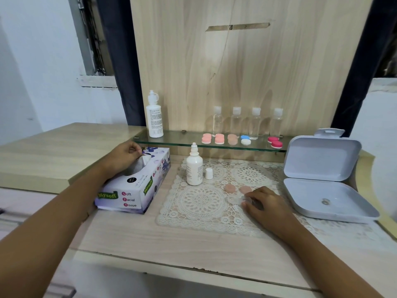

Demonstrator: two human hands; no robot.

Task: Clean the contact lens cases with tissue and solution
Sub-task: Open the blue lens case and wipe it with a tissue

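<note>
My left hand (123, 154) pinches the white tissue (142, 161) sticking out of the purple tissue box (133, 190). My right hand (265, 204) rests on the lace mat (199, 203) and holds one end of a clear contact lens case (234, 199). Two peach caps (231, 188) lie just behind that case. A small white solution bottle (194, 168) stands uncapped on the mat, its white cap (208, 173) beside it.
A glass shelf (176, 139) at the back carries a tall white bottle (154, 118), several clear bottles (236, 122) and several coloured lens cases (219, 139). An open white plastic box (322, 179) sits at the right.
</note>
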